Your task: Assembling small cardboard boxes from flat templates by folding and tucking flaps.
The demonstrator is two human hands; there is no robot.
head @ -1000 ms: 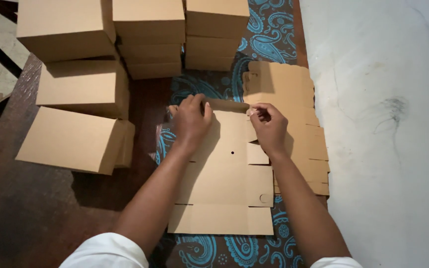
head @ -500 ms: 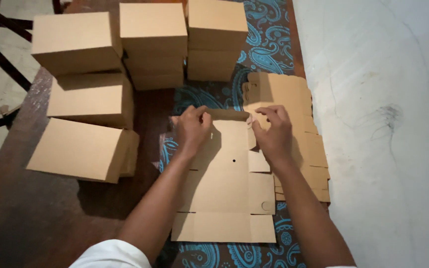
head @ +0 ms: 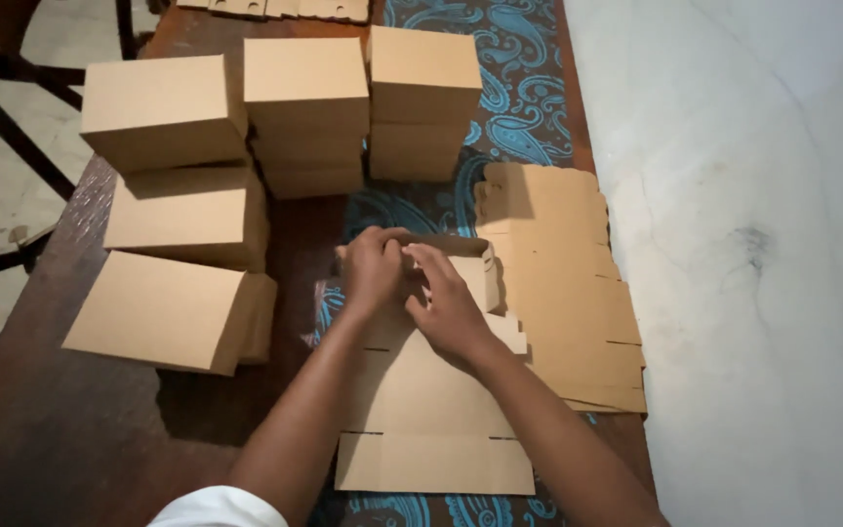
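A flat die-cut cardboard box blank (head: 426, 395) lies on the dark wooden table (head: 60, 429), over a blue paisley table runner (head: 519, 117), and everything else is placed from it. Both hands meet at the blank's far end, where a panel is folded up into a low wall (head: 461, 256). The left hand (head: 373, 268) curls its fingers over the top of that raised wall, thumb side toward the person, gripping the fold. The right hand (head: 451, 307) lies just beside and touching the left, fingers held close together and pressed down on the folded cardboard; whether its thumb pinches anything cannot be told. The near end of the blank stays flat, close to the person's white sleeve (head: 217, 507).

Right of the blank, touching it, lies a stack of flat unfolded blanks (head: 568, 293). Beyond the blank stand two stacks of finished brown boxes (head: 363, 107). Left of it sit three more closed boxes (head: 173, 244), the nearest tilted. Right of the table runs a pale wall (head: 753, 244).
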